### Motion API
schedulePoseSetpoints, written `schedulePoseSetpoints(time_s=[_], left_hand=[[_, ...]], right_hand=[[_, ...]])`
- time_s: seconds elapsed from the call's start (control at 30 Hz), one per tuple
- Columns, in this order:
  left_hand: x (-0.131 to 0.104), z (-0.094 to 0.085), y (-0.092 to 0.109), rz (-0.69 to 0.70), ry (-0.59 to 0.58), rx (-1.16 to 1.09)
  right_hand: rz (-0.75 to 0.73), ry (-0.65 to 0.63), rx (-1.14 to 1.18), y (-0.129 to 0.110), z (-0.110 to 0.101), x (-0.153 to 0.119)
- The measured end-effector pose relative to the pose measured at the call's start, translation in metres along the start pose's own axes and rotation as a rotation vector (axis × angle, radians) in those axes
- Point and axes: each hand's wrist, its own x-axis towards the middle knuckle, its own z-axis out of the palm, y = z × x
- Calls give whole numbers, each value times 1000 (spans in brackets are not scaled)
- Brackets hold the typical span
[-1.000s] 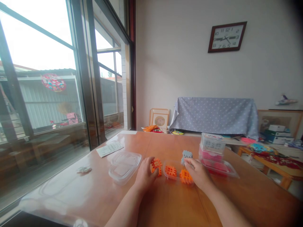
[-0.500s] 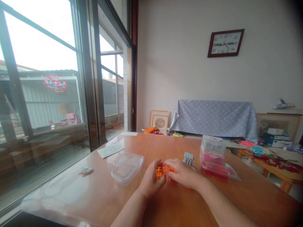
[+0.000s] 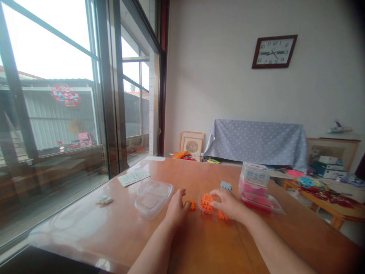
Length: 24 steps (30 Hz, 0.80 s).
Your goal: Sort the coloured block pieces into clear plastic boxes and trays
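Observation:
My left hand (image 3: 175,206) is over the middle of the table with thumb and fingers apart. Just beyond its thumb is a small orange interlocking block (image 3: 193,205); whether they touch I cannot tell. My right hand (image 3: 229,204) has thumb and fingers closed on the edge of an orange block piece with square holes (image 3: 207,201). A clear plastic rim shows around that piece. Another orange toothed piece (image 3: 222,215) lies below the right palm, partly covered. Behind the right hand stands a grey stack of similar blocks (image 3: 226,186).
Clear plastic containers (image 3: 154,196) lie left of my hands. On the right stands a stack of clear and pink boxes (image 3: 254,186). A printed sheet (image 3: 133,177) and a small whitish item (image 3: 104,199) are on the left, near the window.
My hands were close together around the orange pieces. Now they are apart, the left slightly left, the right slightly right, and separate orange pieces show between and below them.

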Motion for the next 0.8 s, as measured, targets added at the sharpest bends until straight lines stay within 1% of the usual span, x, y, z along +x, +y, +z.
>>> schedulePoseSetpoints(time_s=[0.07,0.17,0.43,0.57,0.8], left_hand=[[2,3,-8,-40,-46,109],[2,7,-15,-27,-123,229],[1,5,-15,-54,-239,377],[1,4,-14,-56,-260,406],[1,2,-10,-20,-232,399]], right_hand=[[46,-10,-56,5,-1,-1],[91,-5,-109,7,-1,-2],[131,-40,-82,7,11,1],[122,-36,-55,16,15,3],[122,84,-33,35,15,-1]])
